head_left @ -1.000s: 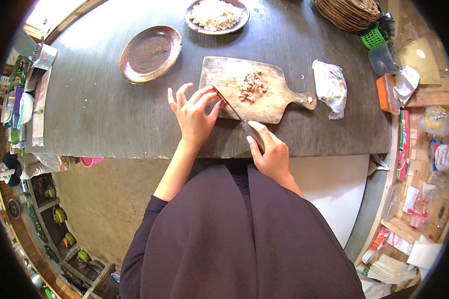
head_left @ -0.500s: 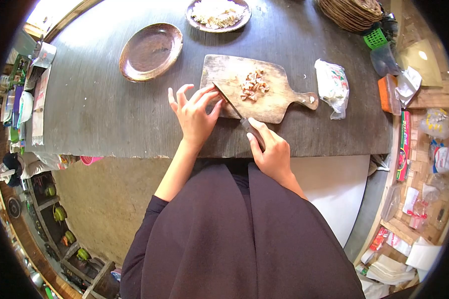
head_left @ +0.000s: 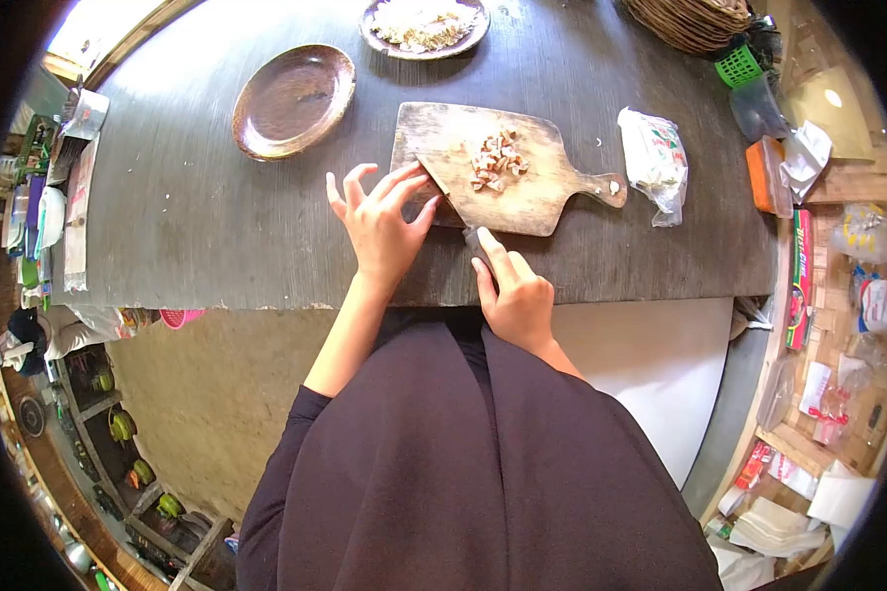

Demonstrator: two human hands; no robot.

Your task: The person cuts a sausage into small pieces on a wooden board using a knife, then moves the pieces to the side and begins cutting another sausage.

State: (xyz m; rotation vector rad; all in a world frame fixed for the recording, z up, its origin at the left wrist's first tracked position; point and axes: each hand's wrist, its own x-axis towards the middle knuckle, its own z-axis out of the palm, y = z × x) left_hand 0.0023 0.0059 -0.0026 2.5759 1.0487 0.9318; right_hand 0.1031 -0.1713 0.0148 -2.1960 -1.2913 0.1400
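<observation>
A wooden cutting board [head_left: 537,197] with a handle lies on the dark table. Small chopped brown pieces [head_left: 498,161] are heaped near its middle. My right hand [head_left: 518,300] is closed round the dark handle of a knife [head_left: 472,239], whose blade slants across the board's left part. At the board's lower left edge is my left hand [head_left: 384,229], thumb and forefinger curled in close beside the blade, the other fingers raised and spread. Something brownish seems to sit between those fingertips, but it is mostly hidden.
A brown oval plate [head_left: 294,101] lies left of the board; another plate [head_left: 426,49] beyond it holds pale shredded food. To the right lies a white plastic bag [head_left: 653,163]. A woven basket [head_left: 688,20] and a green basket [head_left: 738,67] stand at the far right.
My right hand has moved a little left and the knife's handle has swung with it, the blade now lower against the board. My left hand stays nearly in place.
</observation>
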